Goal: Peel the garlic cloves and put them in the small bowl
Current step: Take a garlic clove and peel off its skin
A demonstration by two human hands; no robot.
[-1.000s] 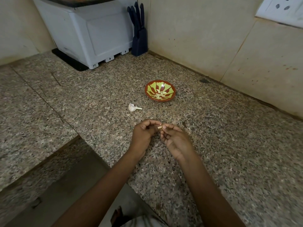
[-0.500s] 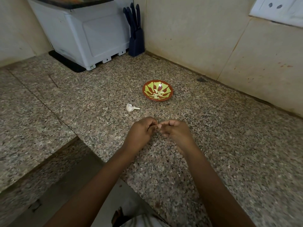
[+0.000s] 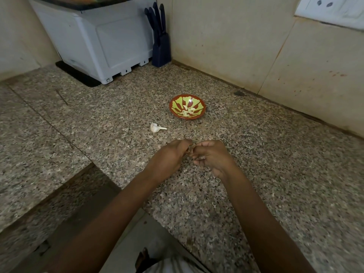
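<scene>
Near the middle of the speckled granite table point(image 3: 266, 174), the person's two hands meet fingertip to fingertip. The left hand point(image 3: 169, 157) and the right hand point(image 3: 213, 157) both have their fingers curled inward, and they pinch a small pale garlic clove point(image 3: 189, 149) between them. The clove is mostly hidden by the fingers and blurred, so how much skin is on it cannot be told. Both forearms reach in from the bottom edge of the view, and the hands sit low over the table surface.

Beyond the hands, towards the wall, stands the small bowl point(image 3: 171, 110), red-brown with a yellow-green pattern inside. Several peeled cloves point(image 3: 187, 112) lie in its bottom. To the left of the bowl and apart from it, a white garlic remnant point(image 3: 156, 127) with a short stem lies on the table, its stem pointing to the right.

At the back corner a dark blue knife block point(image 3: 161, 48) stands against the wall, its handles pointing up. Just beside it on the left is a white appliance point(image 3: 102, 42) on a black mat. A white socket plate point(image 3: 332, 10) is set in the wall at the upper right.
</scene>
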